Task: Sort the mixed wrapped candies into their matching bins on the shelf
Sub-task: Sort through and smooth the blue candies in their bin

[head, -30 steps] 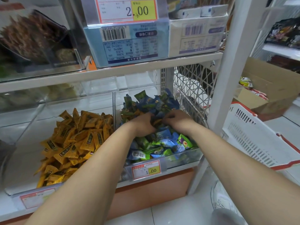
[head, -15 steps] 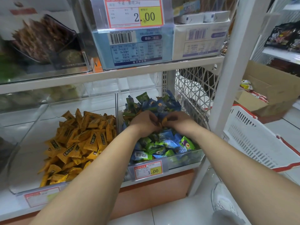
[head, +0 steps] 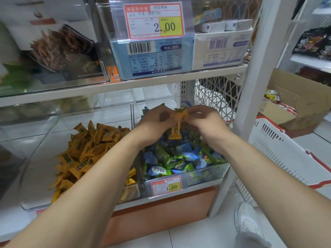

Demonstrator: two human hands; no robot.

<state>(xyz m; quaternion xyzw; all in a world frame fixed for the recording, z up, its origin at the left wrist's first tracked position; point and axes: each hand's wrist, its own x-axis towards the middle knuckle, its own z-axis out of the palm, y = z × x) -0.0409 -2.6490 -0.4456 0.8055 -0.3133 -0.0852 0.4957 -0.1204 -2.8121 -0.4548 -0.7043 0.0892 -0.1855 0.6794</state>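
Two clear bins sit side by side on the lower shelf. The left bin holds a pile of orange-wrapped candies. The right bin holds blue and green wrapped candies. Above the right bin, my left hand and my right hand meet, each pinching orange-wrapped candies. One orange candy hangs down between the hands; others stick up behind the fingers.
A price tag reading 1.00 is clipped to the right bin's front. The upper shelf carries boxed goods with a 2.00 tag. A white post stands right of the bins, then a white basket and a cardboard box.
Both hands have lifted out of the blue and green pile, bringing orange candies up with them. Earlier the fingers were down in the pile.
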